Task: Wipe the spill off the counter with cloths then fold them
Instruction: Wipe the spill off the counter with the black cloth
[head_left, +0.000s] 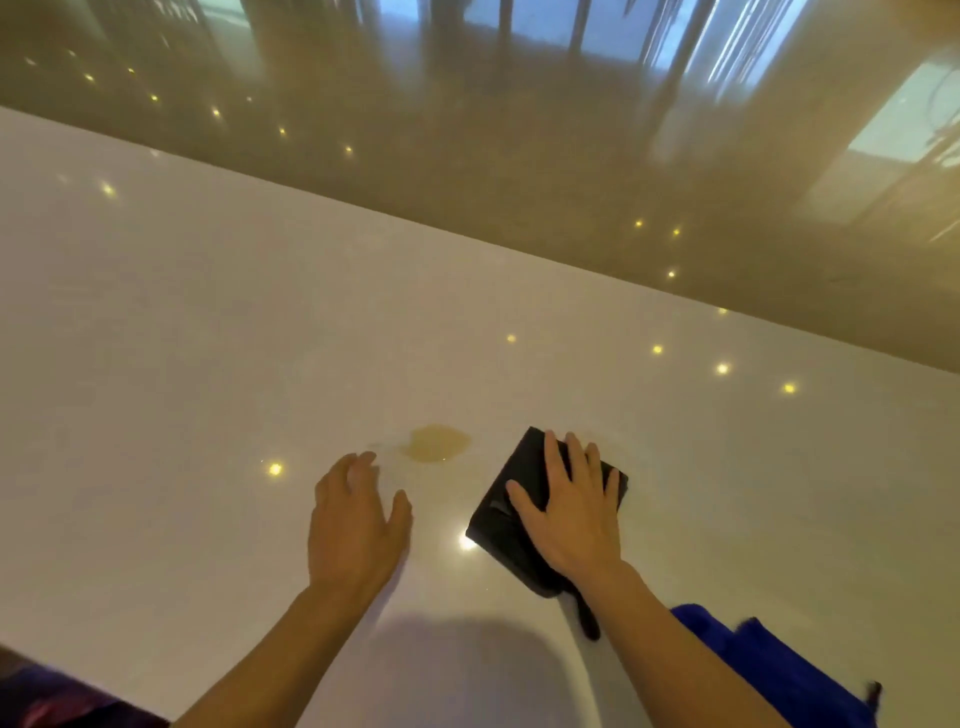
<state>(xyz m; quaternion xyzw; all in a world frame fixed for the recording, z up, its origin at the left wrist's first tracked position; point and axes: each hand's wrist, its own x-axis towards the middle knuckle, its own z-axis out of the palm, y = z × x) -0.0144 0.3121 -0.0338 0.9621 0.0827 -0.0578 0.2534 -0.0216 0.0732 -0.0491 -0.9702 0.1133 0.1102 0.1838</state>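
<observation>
A small yellowish spill (437, 442) lies on the glossy white counter (208, 322). Just right of it rests a folded black cloth (514, 499), and my right hand (569, 512) lies flat on top of it with fingers spread. My left hand (356, 522) rests on the bare counter to the lower left of the spill, fingers slightly curled and holding nothing. A blue cloth (774, 660) lies at the counter's near right edge, partly hidden behind my right forearm.
Beyond the counter's far edge a shiny brown floor (519, 156) reflects windows and ceiling lights. Light spots also reflect on the counter. A dark purple patch (47, 696) shows at the bottom left corner.
</observation>
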